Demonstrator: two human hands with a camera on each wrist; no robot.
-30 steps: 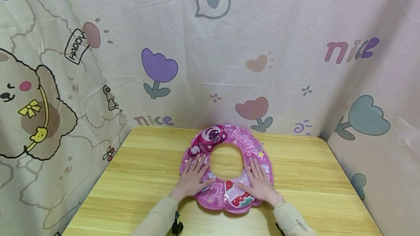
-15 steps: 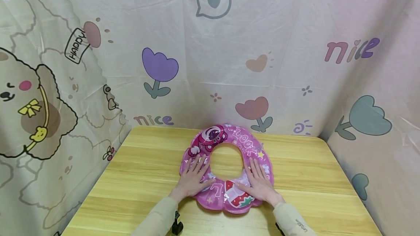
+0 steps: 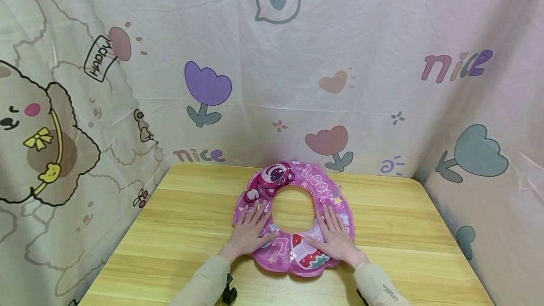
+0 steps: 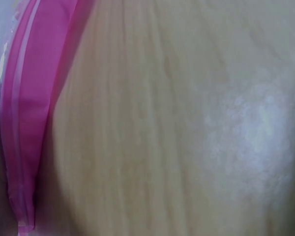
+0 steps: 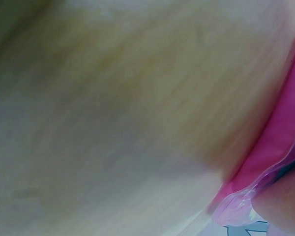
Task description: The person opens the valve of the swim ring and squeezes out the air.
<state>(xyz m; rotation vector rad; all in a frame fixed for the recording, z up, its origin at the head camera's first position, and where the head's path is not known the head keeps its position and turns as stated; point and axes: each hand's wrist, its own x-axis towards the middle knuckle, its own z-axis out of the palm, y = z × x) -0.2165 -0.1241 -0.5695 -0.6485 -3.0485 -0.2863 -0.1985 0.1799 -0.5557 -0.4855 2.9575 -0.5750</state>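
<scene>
A pink inflatable swim ring, printed with a bear, letters and a strawberry, lies flat on the wooden table. On its left side rests my left hand, fingers straight and spread. My right hand lies the same way on the right side, its thumb pointing inward near the strawberry print. Bare tabletop shows through the ring's hole. In the left wrist view the ring's pink edge runs down the left. The right wrist view shows the ring's edge at the right, with part of a hand against it.
The light wooden table extends to both sides of the ring. Behind it hangs a printed cloth, which also covers the left and right sides. A black strap piece sits by the left sleeve.
</scene>
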